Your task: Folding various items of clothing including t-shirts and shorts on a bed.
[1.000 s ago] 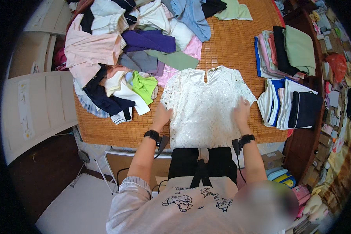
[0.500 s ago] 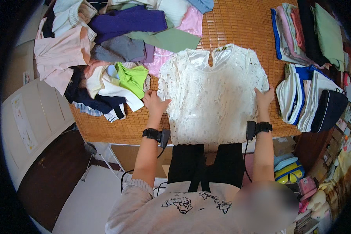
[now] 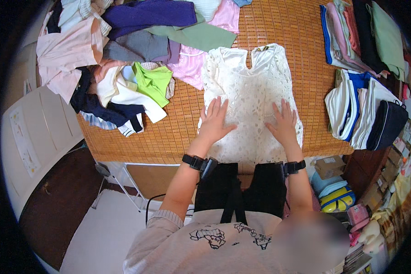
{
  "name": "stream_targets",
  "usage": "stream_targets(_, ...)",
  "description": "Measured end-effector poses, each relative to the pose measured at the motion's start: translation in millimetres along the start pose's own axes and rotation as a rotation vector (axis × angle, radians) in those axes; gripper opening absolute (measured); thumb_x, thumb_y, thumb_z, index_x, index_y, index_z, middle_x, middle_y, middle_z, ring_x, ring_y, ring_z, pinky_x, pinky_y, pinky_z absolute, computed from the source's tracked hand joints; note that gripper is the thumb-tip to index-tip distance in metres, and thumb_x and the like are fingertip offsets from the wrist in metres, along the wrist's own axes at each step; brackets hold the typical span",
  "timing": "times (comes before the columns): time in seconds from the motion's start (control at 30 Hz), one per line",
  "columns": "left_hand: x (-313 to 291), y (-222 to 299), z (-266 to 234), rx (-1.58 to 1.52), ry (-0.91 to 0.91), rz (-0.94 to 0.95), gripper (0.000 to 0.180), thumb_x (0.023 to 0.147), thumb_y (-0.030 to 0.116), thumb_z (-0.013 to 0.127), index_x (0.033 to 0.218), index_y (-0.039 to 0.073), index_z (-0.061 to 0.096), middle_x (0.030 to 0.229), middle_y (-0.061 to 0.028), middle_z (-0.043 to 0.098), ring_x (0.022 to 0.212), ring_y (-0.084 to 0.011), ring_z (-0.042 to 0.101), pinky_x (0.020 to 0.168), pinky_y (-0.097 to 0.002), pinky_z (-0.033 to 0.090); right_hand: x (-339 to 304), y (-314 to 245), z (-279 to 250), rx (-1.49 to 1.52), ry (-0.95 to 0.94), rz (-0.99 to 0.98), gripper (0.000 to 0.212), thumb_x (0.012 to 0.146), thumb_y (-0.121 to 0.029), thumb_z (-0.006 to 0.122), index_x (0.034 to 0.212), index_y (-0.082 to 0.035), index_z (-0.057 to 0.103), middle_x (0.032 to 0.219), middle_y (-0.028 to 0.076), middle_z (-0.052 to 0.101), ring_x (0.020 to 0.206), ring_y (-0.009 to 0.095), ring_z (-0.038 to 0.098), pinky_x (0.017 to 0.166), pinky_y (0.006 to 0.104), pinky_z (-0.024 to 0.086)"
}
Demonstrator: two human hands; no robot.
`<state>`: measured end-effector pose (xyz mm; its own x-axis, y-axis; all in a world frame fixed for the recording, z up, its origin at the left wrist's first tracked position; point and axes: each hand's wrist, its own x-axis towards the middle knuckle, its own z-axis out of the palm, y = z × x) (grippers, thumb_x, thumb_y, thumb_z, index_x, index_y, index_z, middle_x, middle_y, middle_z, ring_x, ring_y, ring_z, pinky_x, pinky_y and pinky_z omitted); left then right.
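Observation:
A white lace blouse (image 3: 249, 102) lies spread on the table in front of me, its neckline pointing away and its lower hem at the near edge. Both of its sleeves are folded inward along the sides, so its outline is narrow. My left hand (image 3: 213, 121) rests flat on the left half of the blouse, fingers spread. On the right half lies my right hand (image 3: 284, 123), also flat with the fingers apart. Neither hand grips the cloth. A black strap with a small device is round each wrist.
The table has a brown woven bamboo mat (image 3: 169, 144). A loose heap of clothes, with a purple garment (image 3: 150, 16) and a lime-green piece (image 3: 153, 84), covers the far left. Folded garments stand in rows at the right, among them a dark navy one (image 3: 388, 125).
The blouse's sleeves, spread outward before, are now turned in. My hands have moved inward from its side edges onto its front, and the fingers have flattened out.

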<state>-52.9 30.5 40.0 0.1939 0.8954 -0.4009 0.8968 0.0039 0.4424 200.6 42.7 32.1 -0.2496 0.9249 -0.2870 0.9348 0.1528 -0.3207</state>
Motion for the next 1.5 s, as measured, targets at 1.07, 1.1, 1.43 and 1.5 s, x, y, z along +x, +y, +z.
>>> stream_targets(1.07,-36.5,-31.5,17.7,-0.006,0.214,0.136,0.048,0.08,0.023,0.052,0.123,0.007,0.041,0.129,-0.0138,0.039,0.121,-0.0278,0.032,0.101,-0.0453,0.016,-219.9,105.8,133.1,0.78,0.348,0.887,0.047,0.068,-0.017,0.074,0.102,-0.005,0.043,0.094,0.006,0.048,0.09,0.018,0.045,0.081,0.0312,0.038)
stream_targets(1.1,-39.9,-35.5,16.6,-0.088,0.309,0.15,0.043,0.079,0.017,0.054,0.119,0.005,0.044,0.123,-0.0153,0.044,0.115,-0.0292,0.038,0.097,-0.042,0.024,-220.8,106.0,131.9,0.826,0.327,0.93,0.048,0.067,-0.017,0.074,0.102,-0.005,0.043,0.093,0.006,0.047,0.09,0.018,0.045,0.082,0.0309,0.037)
stream_targets(1.43,-155.7,-91.0,77.2,-0.306,0.296,-0.223,0.023,0.07,0.013,0.06,0.088,0.001,0.054,0.079,-0.0123,0.05,0.074,-0.0267,0.049,0.072,-0.0373,0.04,-228.3,101.7,145.1,1.03,0.31,0.929,0.047,0.067,-0.018,0.073,0.101,-0.004,0.044,0.091,0.004,0.047,0.088,0.016,0.045,0.077,0.0276,0.037)
stream_targets(1.5,-170.1,-84.5,81.9,-0.314,0.226,-0.258,0.029,0.068,0.014,0.063,0.092,0.001,0.052,0.083,-0.0135,0.049,0.078,-0.0279,0.048,0.073,-0.0378,0.04,-229.3,107.7,147.9,1.121,0.254,0.947,0.046,0.068,-0.017,0.072,0.102,-0.004,0.043,0.091,0.005,0.049,0.087,0.016,0.047,0.077,0.0274,0.038)
